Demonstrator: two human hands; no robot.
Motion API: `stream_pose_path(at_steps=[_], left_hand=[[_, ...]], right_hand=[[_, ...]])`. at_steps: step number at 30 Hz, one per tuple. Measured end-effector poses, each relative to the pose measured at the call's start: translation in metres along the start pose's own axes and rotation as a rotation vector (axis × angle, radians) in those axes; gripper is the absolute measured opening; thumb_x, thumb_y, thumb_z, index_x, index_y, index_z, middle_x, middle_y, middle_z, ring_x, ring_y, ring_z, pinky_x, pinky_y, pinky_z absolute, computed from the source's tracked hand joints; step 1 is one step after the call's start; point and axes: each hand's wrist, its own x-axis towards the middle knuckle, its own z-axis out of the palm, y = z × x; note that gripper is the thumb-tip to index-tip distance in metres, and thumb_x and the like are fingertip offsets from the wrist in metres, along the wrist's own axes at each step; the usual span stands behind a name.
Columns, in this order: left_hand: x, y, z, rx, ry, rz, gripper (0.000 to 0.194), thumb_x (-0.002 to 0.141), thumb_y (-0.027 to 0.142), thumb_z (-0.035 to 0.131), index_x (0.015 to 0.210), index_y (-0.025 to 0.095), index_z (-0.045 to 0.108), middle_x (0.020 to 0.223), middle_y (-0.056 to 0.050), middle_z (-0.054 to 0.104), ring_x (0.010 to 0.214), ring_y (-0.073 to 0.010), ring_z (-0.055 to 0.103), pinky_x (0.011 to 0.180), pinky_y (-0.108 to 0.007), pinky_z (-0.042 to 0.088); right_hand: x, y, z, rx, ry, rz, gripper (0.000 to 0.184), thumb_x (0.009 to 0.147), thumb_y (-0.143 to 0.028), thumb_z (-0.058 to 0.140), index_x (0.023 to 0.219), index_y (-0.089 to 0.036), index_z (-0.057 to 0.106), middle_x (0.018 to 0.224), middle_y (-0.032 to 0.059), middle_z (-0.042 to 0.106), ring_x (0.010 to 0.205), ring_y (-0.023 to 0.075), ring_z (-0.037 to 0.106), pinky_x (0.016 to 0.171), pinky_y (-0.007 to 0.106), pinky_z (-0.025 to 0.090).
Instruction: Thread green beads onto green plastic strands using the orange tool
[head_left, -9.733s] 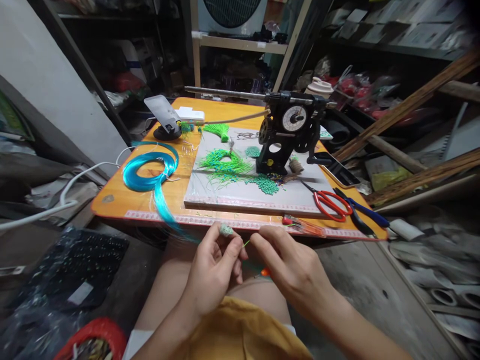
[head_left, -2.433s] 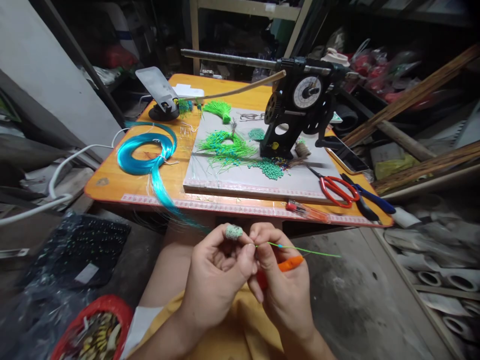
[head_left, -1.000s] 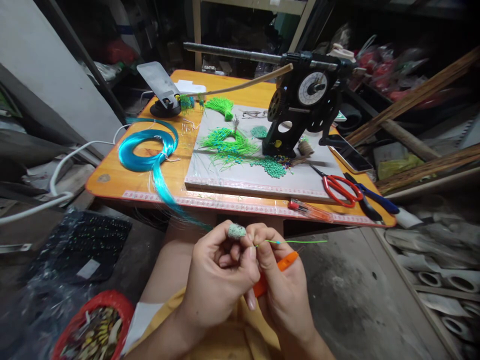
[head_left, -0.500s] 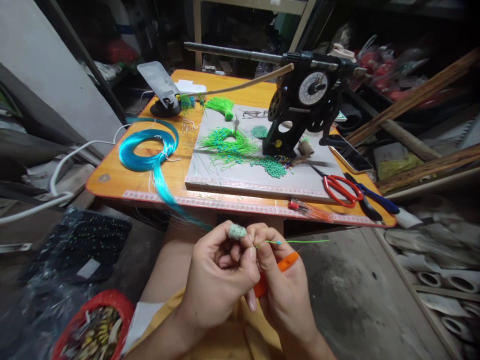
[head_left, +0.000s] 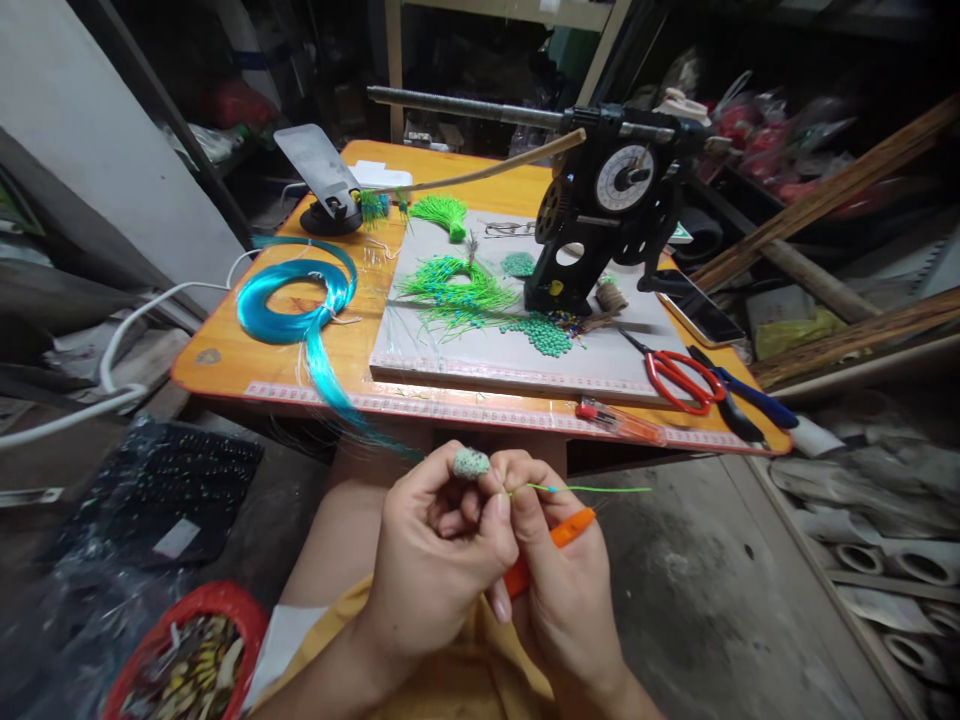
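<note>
Both hands meet over my lap, fingertips pinched together. My left hand [head_left: 439,560] is closed, its thumb and fingers pinching the inner end of a thin green strand; a speckled pale-green cap [head_left: 471,462] covers one fingertip. My right hand [head_left: 574,590] is closed as well, thumb and finger on the same green strand [head_left: 600,489], whose free end sticks out to the right past a small blue bit. An orange-handled tool [head_left: 574,526] lies in my right palm, a thin tip showing at its upper end. Just what sits between the fingertips is hidden.
On the orange table [head_left: 225,350] a grey board [head_left: 465,365] carries green strands [head_left: 457,290], small green beads [head_left: 547,335] and a black machine [head_left: 577,230]. Red-handled scissors [head_left: 686,385], pliers [head_left: 750,395] and a blue fibre coil [head_left: 285,305] lie nearby. A red basin [head_left: 251,605] stands lower left.
My hands, with the green strand and the orange tool, have shifted very slightly left. The grip looks the same, and the things on the table have not moved.
</note>
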Motion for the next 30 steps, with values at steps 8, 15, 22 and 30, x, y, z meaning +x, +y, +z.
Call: stream_pose_path(at_steps=[8, 15, 22, 30], left_hand=[[0.002, -0.002, -0.001, 0.041, 0.040, 0.052, 0.021, 0.067, 0.017, 0.077, 0.068, 0.018, 0.056, 0.056, 0.008, 0.043, 0.041, -0.0030, 0.036, 0.033, -0.009, 0.035], [0.003, -0.003, -0.001, 0.043, 0.066, 0.088, 0.021, 0.064, 0.014, 0.077, 0.066, 0.018, 0.056, 0.057, 0.008, 0.043, 0.046, -0.0041, 0.038, 0.041, -0.010, 0.036], [0.002, -0.007, -0.001, 0.039, 0.064, 0.111, 0.019, 0.067, 0.016, 0.076, 0.069, 0.018, 0.057, 0.058, 0.007, 0.045, 0.047, -0.0047, 0.037, 0.040, -0.011, 0.036], [0.005, -0.011, -0.005, 0.072, 0.038, 0.149, 0.017, 0.068, 0.017, 0.075, 0.070, 0.018, 0.058, 0.060, 0.006, 0.046, 0.048, -0.0059, 0.037, 0.040, -0.012, 0.037]], right_hand=[[0.000, -0.001, 0.002, 0.024, -0.004, 0.012, 0.010, 0.095, -0.032, 0.064, 0.091, -0.023, 0.066, 0.091, -0.0032, 0.055, 0.036, -0.0023, 0.048, 0.032, 0.008, 0.039], [0.000, -0.002, 0.004, 0.056, 0.021, 0.019, 0.010, 0.094, -0.031, 0.065, 0.090, -0.022, 0.067, 0.095, -0.0017, 0.058, 0.034, -0.0028, 0.048, 0.031, 0.007, 0.039], [-0.001, -0.004, 0.004, 0.114, 0.004, 0.032, 0.009, 0.095, -0.028, 0.064, 0.090, -0.021, 0.068, 0.096, -0.0023, 0.058, 0.035, -0.0030, 0.053, 0.032, 0.004, 0.039], [-0.001, -0.002, 0.005, 0.112, 0.020, 0.019, 0.008, 0.092, -0.030, 0.068, 0.089, -0.022, 0.068, 0.098, -0.0008, 0.061, 0.034, -0.0028, 0.050, 0.031, 0.006, 0.038]])
